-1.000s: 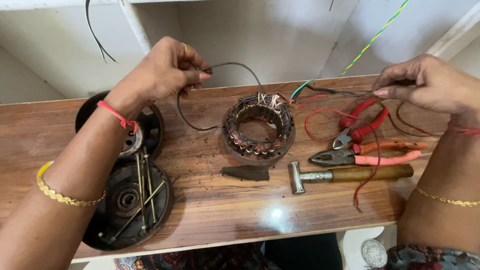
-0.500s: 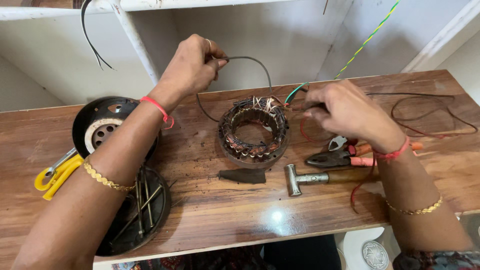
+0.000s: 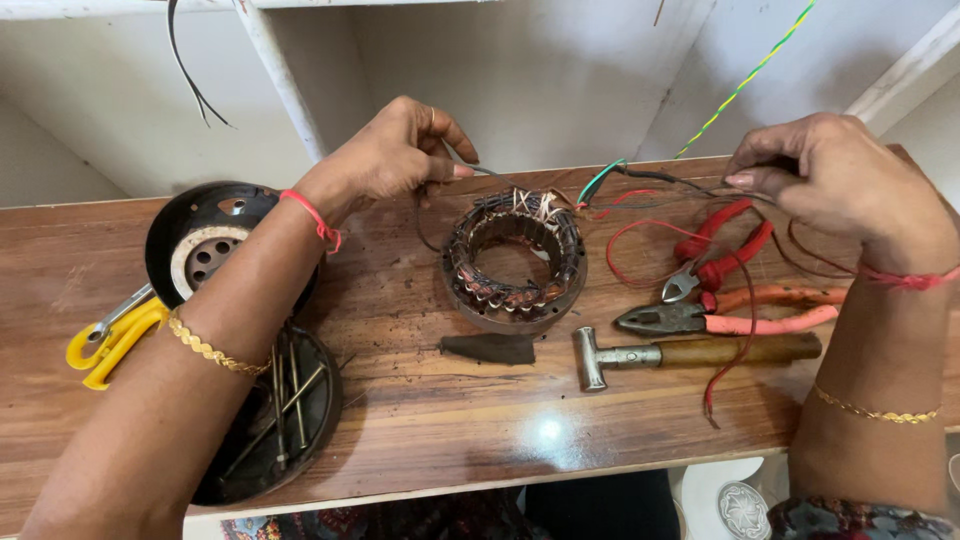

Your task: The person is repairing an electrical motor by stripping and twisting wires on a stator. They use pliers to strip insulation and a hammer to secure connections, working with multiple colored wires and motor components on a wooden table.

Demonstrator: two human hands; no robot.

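Half a second before, the right hand (image 3: 835, 175) had lain low over the wound stator ring (image 3: 515, 260); now it had drawn back to the right, beyond the far edge of the wooden bench (image 3: 430, 420), its fingers pinched on a thin dark wire (image 3: 660, 180) that ran leftward to the top of the ring. The left hand (image 3: 400, 150) had dropped closer to the ring and was clenched on another thin wire end just above the ring's far rim. The ring itself had stayed put near the middle of the bench. To its right lay red-handled cutters (image 3: 715, 255), orange-handled pliers (image 3: 740, 312) and a small hammer (image 3: 690, 352), with loose red wire (image 3: 640, 235) looped among them, crowding that side. A dark wedge (image 3: 490, 348) lay just before the ring. The left forearm crossed two round motor covers (image 3: 215, 245), with a yellow tool (image 3: 110, 335) near the left edge. Open board showed only along the near edge.
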